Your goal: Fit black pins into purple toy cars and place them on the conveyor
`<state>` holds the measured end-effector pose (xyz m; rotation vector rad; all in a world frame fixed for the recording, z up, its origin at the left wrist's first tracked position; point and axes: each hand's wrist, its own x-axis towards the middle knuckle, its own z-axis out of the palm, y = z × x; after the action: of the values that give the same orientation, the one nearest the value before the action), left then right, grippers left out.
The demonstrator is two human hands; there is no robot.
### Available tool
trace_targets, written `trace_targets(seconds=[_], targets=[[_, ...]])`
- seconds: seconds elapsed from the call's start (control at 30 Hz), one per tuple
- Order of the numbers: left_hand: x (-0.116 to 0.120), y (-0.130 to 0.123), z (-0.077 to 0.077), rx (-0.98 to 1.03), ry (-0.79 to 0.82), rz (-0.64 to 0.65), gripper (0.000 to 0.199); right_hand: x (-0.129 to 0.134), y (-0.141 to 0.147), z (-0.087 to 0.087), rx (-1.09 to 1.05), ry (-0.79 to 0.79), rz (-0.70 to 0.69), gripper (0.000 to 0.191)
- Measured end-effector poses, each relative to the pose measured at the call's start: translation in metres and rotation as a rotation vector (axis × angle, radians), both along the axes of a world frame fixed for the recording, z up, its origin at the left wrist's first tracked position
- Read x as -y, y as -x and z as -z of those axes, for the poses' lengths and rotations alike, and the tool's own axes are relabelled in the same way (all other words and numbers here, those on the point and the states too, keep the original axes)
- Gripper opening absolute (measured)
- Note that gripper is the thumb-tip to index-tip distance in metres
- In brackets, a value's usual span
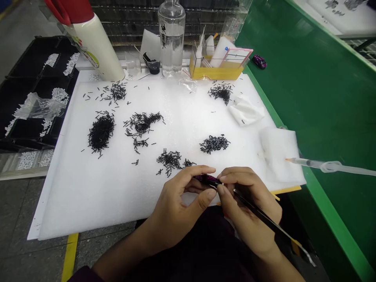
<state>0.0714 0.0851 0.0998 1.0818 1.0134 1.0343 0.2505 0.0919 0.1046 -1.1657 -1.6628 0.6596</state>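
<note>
Close to my body, over the near edge of a white foam sheet [117, 192], I have a small dark purple toy car [208, 179]. My left hand [183, 203] is closed around it, thumb on the near side and fingers on the far side. The thumb and index finger of my right hand [249, 203] pinch at the car's right end; any small part between them is too hidden to name. A slim black stick-like tool [264, 217] with a pale end also lies through my right hand. Beyond my hands lie piles of tiny black parts [215, 143].
A clear bottle [172, 43], a white thermos [98, 49] and a yellow-fronted box [216, 73] line the back. Right are a foam block [280, 152], a syringe [320, 164] and a green belt [317, 117] bearing another purple car [259, 61]. Black trays [23, 64] stand left.
</note>
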Motion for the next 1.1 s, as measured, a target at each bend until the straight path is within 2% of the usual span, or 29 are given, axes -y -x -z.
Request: trace_targets(seconds=[0.1,0.23,0.3,0.43,0.57,0.67,0.77,0.87,1.1], targets=[[-0.002,0.0,-0.002,-0.081,-0.035,-0.02,0.025,-0.001,-0.003,0.003,0.001,-0.029,0.004,0.021],[-0.003,-0.002,-0.01,-0.053,-0.05,-0.051,0.02,-0.001,-0.008,0.008,0.07,-0.243,-0.028,0.045],[-0.003,-0.004,-0.013,-0.083,-0.13,-0.111,0.016,-0.001,-0.008,0.009,0.079,-0.294,-0.04,0.048],[0.001,-0.008,-0.011,-0.183,-0.38,-0.221,0.02,-0.001,-0.002,0.004,-0.105,-0.142,-0.032,0.033],[0.003,-0.009,-0.005,-0.189,-0.471,-0.211,0.03,-0.003,0.003,-0.003,-0.239,0.006,-0.059,0.02],[0.004,-0.007,-0.007,-0.095,-0.378,-0.176,0.025,-0.004,0.0,-0.003,-0.228,-0.069,-0.071,0.022],[0.004,-0.004,-0.016,0.005,-0.11,-0.107,0.013,-0.003,-0.007,-0.002,-0.12,-0.224,-0.089,0.032],[0.003,-0.002,-0.025,0.065,0.073,-0.063,0.018,0.001,-0.014,0.0,0.047,-0.301,-0.093,0.045],[0.003,-0.003,-0.03,0.08,0.069,-0.111,0.009,0.009,-0.012,0.003,0.235,-0.419,-0.058,0.066]])
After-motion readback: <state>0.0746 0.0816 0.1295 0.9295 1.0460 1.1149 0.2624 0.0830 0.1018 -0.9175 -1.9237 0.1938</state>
